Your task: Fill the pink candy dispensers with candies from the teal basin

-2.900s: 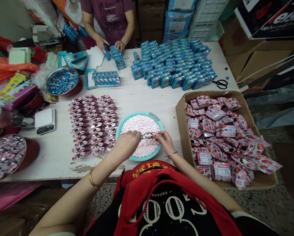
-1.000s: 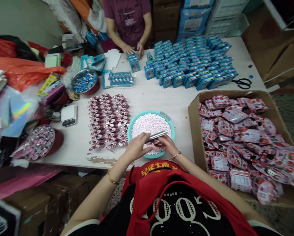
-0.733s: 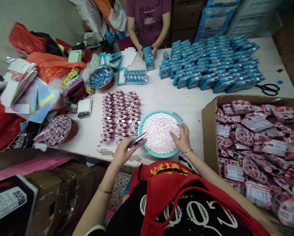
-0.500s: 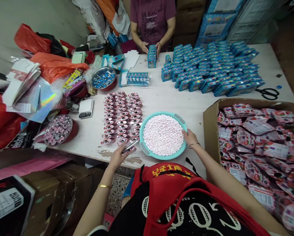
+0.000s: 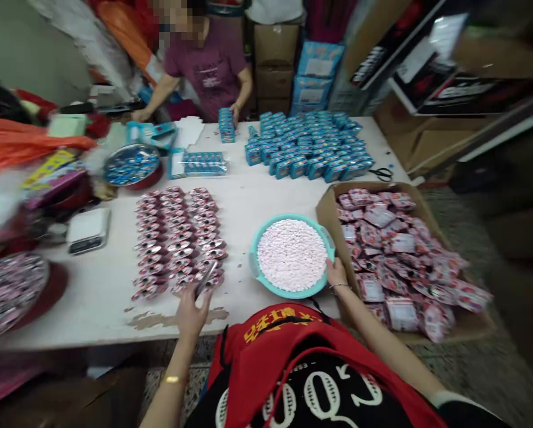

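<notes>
My right hand (image 5: 336, 273) grips the right-hand rim of a turquoise plastic basin (image 5: 254, 265). Small white, pill-like pieces (image 5: 292, 254) fill it. In my left hand (image 5: 191, 312) is a slim silver metal tool (image 5: 206, 278), held by the fingers; motion blur hides its exact kind. The tool's tip reaches over the front end of three rows of small pink packets (image 5: 177, 238) that stand upright with dark openings on top. The basin rests on the white table (image 5: 244, 196) to the right of these rows.
A cardboard box (image 5: 331, 205) of pink packets stands at right. Blue boxes (image 5: 311, 145) and scissors (image 5: 382, 173) lie at the back. To the left are a scale (image 5: 88, 230) and bowls of blue (image 5: 153, 178) and pink pieces (image 5: 55, 291). A co-worker (image 5: 208, 65) sits opposite.
The view has swung right. My left hand has moved with the tool from the basin's left rim to the packet rows. One co-worker's hand has left the blue boxes and reaches leftward.
</notes>
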`<state>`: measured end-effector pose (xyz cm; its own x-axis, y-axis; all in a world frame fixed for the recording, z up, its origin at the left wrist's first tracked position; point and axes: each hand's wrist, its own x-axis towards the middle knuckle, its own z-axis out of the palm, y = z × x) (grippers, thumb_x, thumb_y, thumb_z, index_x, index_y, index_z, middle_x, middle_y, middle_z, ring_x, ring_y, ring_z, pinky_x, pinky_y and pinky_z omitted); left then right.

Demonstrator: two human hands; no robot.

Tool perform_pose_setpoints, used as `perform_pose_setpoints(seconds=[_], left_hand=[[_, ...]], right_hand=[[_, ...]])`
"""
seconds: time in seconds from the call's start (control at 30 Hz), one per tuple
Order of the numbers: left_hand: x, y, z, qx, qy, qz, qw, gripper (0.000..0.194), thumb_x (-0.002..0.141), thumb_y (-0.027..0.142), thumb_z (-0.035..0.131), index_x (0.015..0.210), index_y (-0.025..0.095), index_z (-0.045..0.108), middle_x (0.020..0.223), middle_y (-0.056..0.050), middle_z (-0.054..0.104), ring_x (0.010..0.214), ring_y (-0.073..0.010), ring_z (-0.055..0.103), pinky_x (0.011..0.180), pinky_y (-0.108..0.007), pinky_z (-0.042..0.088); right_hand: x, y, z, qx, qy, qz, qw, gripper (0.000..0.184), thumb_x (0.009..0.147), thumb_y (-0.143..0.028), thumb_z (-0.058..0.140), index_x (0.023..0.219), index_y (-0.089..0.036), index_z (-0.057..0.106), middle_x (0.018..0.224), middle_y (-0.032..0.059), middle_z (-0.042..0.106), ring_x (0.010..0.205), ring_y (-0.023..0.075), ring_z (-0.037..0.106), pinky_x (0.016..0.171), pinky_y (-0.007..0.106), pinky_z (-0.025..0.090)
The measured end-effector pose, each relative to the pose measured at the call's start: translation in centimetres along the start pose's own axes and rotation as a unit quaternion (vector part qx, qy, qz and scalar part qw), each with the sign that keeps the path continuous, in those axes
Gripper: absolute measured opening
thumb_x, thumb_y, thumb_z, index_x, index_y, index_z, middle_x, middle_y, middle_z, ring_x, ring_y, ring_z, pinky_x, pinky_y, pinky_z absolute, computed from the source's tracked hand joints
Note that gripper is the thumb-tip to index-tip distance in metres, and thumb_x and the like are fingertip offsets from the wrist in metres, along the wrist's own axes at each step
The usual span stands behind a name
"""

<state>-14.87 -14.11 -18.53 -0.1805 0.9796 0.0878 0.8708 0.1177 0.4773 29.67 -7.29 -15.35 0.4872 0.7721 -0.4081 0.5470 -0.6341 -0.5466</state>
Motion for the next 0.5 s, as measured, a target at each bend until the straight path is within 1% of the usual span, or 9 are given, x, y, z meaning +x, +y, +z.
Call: perform_pose_setpoints(seconds=[0.07, 0.13, 0.2, 0.27, 0.33, 0.4, 0.43, 0.47, 0.5], left_hand=[[1.1, 2.4, 0.5, -0.025, -0.022, 0.025, 0.999, 0.044, 0.092, 0.049, 0.041, 0.120, 0.019, 0.053, 0.113, -0.011, 0.063, 0.105, -0.0254, 0.060, 0.090, -0.037, 0.047], [2.8, 5.7, 1.3, -0.054, -0.081, 0.079, 0.992, 0.042, 0.092, 0.050, 0.039, 0.117, 0.021, 0.055, 0.111, -0.009, 0.065, 0.101, -0.0237, 0.062, 0.087, -0.035, 0.048], [4.8, 9.2, 2.1, -0.073, -0.156, 0.150, 0.974, 0.042, 0.091, 0.052, 0.040, 0.116, 0.022, 0.056, 0.109, -0.008, 0.066, 0.098, -0.0225, 0.062, 0.085, -0.033, 0.049], [6.7, 12.4, 2.7, -0.055, -0.221, 0.206, 0.952, 0.041, 0.091, 0.051, 0.041, 0.114, 0.022, 0.057, 0.107, -0.008, 0.067, 0.096, -0.0223, 0.063, 0.083, -0.032, 0.049], [8.4, 14.7, 3.1, 0.002, -0.261, 0.236, 0.936, 0.037, 0.091, 0.046, 0.041, 0.114, 0.022, 0.058, 0.108, -0.008, 0.068, 0.097, -0.0236, 0.063, 0.083, -0.033, 0.048], [9.6, 16.1, 3.3, 0.073, -0.285, 0.247, 0.923, 0.033, 0.090, 0.040, 0.042, 0.111, 0.022, 0.059, 0.107, -0.009, 0.068, 0.097, -0.0252, 0.063, 0.081, -0.034, 0.047], [10.0, 16.6, 3.4, 0.105, -0.296, 0.250, 0.916, 0.031, 0.090, 0.037, 0.042, 0.109, 0.022, 0.060, 0.106, -0.009, 0.068, 0.096, -0.0258, 0.063, 0.079, -0.034, 0.047], [10.3, 16.9, 3.6, 0.135, -0.305, 0.251, 0.909, 0.029, 0.090, 0.036, 0.042, 0.107, 0.021, 0.060, 0.104, -0.010, 0.067, 0.095, -0.0263, 0.063, 0.076, -0.034, 0.047], [10.5, 17.2, 3.8, 0.159, -0.314, 0.252, 0.902, 0.027, 0.090, 0.035, 0.042, 0.105, 0.021, 0.060, 0.102, -0.010, 0.067, 0.094, -0.0265, 0.063, 0.074, -0.033, 0.046]], right_hand=[[-1.2, 0.4, -1.0, 0.015, -0.015, 0.000, 1.000, 0.031, 0.084, -0.048, 0.043, 0.089, -0.019, 0.053, 0.068, 0.0033, 0.063, 0.060, 0.0205, 0.061, 0.060, 0.036, 0.049], [-1.8, 0.5, -2.5, 0.019, -0.038, -0.015, 0.999, 0.027, 0.080, -0.047, 0.056, 0.087, -0.020, 0.058, 0.059, -0.0013, 0.060, 0.049, 0.0162, 0.057, 0.055, 0.032, 0.048], [-1.4, 0.5, -5.2, 0.013, -0.045, -0.041, 0.998, 0.027, 0.077, -0.047, 0.061, 0.081, -0.021, 0.062, 0.056, -0.0020, 0.058, 0.048, 0.0153, 0.056, 0.055, 0.031, 0.049], [-0.1, 0.7, -9.0, 0.007, -0.022, -0.069, 0.997, 0.031, 0.081, -0.050, 0.056, 0.084, -0.020, 0.065, 0.063, 0.0016, 0.062, 0.060, 0.0189, 0.061, 0.063, 0.033, 0.050], [2.2, 1.2, -13.1, -0.020, 0.037, -0.097, 0.994, 0.036, 0.086, -0.046, 0.048, 0.101, -0.017, 0.064, 0.083, 0.0088, 0.067, 0.083, 0.0248, 0.063, 0.078, 0.037, 0.049], [5.1, 1.7, -16.4, -0.113, 0.112, -0.122, 0.980, 0.042, 0.087, -0.038, 0.048, 0.118, -0.012, 0.058, 0.109, 0.0172, 0.064, 0.106, 0.0304, 0.056, 0.092, 0.042, 0.043], [6.7, 1.9, -17.7, -0.177, 0.141, -0.128, 0.965, 0.047, 0.086, -0.036, 0.049, 0.124, -0.010, 0.056, 0.118, 0.0202, 0.060, 0.114, 0.0326, 0.051, 0.096, 0.044, 0.039], [8.3, 2.0, -18.5, -0.242, 0.159, -0.130, 0.948, 0.050, 0.085, -0.036, 0.051, 0.126, -0.008, 0.054, 0.124, 0.0220, 0.057, 0.118, 0.0344, 0.047, 0.098, 0.045, 0.036], [9.9, 2.0, -19.0, -0.299, 0.160, -0.122, 0.933, 0.053, 0.084, -0.039, 0.052, 0.126, -0.008, 0.055, 0.126, 0.0229, 0.056, 0.121, 0.0358, 0.045, 0.098, 0.047, 0.035]])
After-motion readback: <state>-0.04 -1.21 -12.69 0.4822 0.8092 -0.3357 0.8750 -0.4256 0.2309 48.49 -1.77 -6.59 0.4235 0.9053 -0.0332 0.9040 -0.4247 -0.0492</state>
